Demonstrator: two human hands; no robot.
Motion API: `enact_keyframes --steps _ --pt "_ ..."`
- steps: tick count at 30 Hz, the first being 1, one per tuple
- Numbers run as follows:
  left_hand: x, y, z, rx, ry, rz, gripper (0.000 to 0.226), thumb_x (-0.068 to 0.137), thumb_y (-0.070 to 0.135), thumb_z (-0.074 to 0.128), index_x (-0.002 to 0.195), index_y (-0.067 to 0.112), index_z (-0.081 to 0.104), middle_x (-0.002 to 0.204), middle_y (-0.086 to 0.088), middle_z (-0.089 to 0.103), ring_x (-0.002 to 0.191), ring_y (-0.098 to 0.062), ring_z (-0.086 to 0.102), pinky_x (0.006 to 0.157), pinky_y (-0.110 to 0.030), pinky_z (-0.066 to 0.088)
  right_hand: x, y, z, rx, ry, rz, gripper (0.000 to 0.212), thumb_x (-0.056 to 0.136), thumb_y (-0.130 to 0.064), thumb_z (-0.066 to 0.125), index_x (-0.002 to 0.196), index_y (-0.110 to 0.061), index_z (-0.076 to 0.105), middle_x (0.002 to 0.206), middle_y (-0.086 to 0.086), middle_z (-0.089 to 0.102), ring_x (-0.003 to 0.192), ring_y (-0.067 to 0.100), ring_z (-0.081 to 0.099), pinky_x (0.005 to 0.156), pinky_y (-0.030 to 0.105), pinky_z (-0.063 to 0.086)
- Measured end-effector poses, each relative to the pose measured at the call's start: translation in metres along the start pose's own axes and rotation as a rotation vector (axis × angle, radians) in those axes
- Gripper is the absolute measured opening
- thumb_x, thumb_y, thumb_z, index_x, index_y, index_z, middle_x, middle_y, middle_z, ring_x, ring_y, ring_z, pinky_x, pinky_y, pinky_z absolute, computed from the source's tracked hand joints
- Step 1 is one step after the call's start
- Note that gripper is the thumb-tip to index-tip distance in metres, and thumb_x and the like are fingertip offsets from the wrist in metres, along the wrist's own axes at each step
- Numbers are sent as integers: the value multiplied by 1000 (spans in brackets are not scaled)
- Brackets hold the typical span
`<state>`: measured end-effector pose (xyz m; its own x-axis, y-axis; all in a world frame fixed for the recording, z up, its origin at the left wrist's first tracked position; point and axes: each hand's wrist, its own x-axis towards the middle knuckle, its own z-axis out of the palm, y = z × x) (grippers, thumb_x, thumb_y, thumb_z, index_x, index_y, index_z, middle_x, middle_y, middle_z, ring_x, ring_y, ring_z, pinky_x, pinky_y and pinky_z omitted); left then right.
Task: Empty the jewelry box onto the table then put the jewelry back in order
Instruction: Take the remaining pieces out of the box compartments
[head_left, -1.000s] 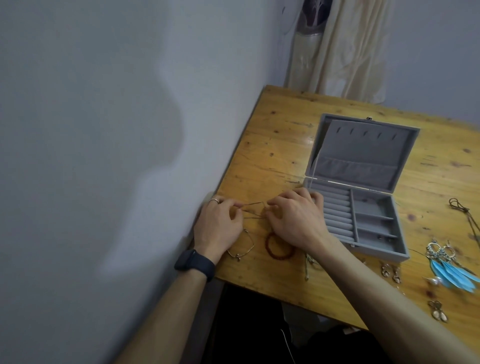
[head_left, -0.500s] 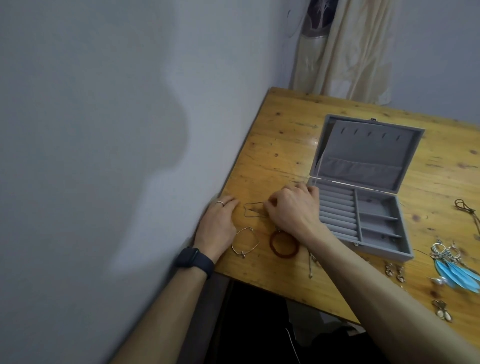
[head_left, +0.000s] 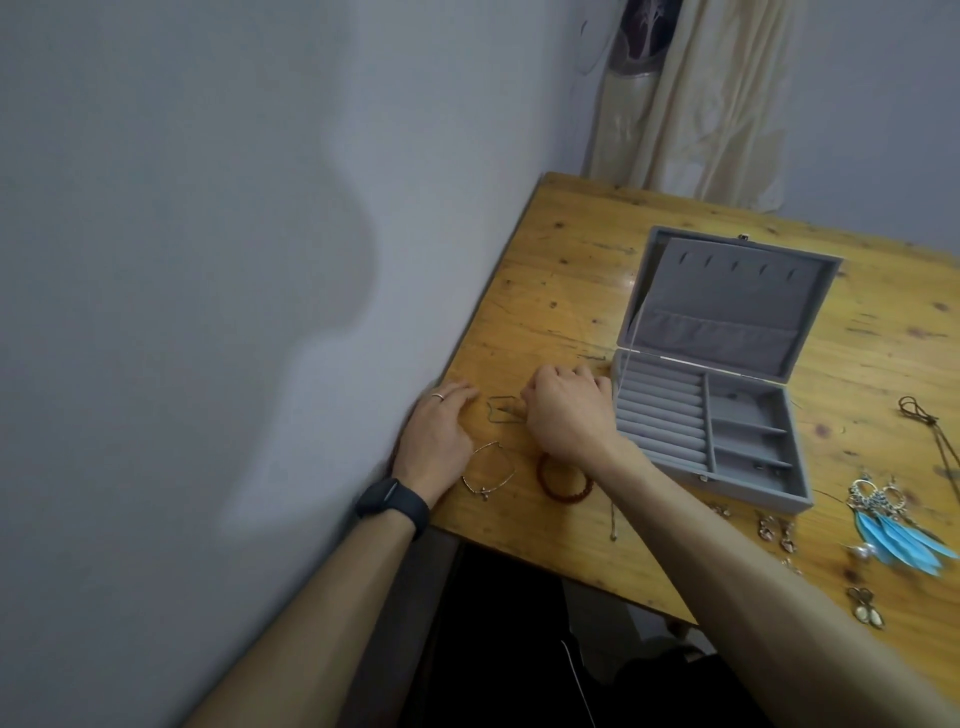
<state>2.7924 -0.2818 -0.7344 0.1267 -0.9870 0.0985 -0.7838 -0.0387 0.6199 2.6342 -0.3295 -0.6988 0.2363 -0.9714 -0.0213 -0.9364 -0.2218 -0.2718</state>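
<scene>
The grey jewelry box (head_left: 727, 301) stands open on the wooden table (head_left: 561, 270), its ring rolls and compartments bare. A thin chain (head_left: 500, 410) lies on the wood between my hands. My right hand (head_left: 566, 415), fingers curled, pinches the chain's right end just left of the box. My left hand (head_left: 436, 434) rests flat on the table by the wall, apart from the chain and holding nothing. A silver bracelet (head_left: 488, 467) and a red bead bracelet (head_left: 563, 480) lie close to my wrists.
Blue feather earrings (head_left: 896, 532), small silver earrings (head_left: 774, 530), gold earrings (head_left: 866, 609) and a dark cord necklace (head_left: 924, 415) lie right of the box. A wall runs along the table's left edge. A curtain (head_left: 691, 104) hangs behind.
My left hand let go of the thin chain and drew back to lie flat by the wall. The chain now lies slack on the wood, with my right hand still at its end.
</scene>
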Motion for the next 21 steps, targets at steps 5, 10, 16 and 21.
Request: enact_keyframes --steps 5,10,16,21 --pt "14 39 -21 -195 -200 -1 52 95 32 63 144 32 47 142 9 50 132 -9 43 107 -30 35 -15 18 -33 547 -87 -32 16 104 -30 47 108 -18 56 93 -11 66 86 9 62 69 23 49" --pt "22 81 -11 -247 -393 124 20 95 46 60 106 33 71 109 17 70 105 1 61 93 -31 51 -42 59 -61 718 73 -23 13 101 -29 54 99 -18 59 89 -6 68 82 11 63 70 27 51" --pt "18 142 18 -456 -633 173 17 99 29 60 104 15 68 97 6 76 91 -7 71 79 -28 54 -84 134 -76 1020 108 135 9 97 -23 64 105 -19 63 96 1 71 90 14 69 76 29 57" --pt "22 188 50 -517 -738 162 23 97 26 64 107 6 65 91 -4 77 85 -17 73 80 -35 55 -99 179 -86 1318 182 306 8 98 -8 59 102 -9 66 86 5 71 86 21 67 77 33 54"
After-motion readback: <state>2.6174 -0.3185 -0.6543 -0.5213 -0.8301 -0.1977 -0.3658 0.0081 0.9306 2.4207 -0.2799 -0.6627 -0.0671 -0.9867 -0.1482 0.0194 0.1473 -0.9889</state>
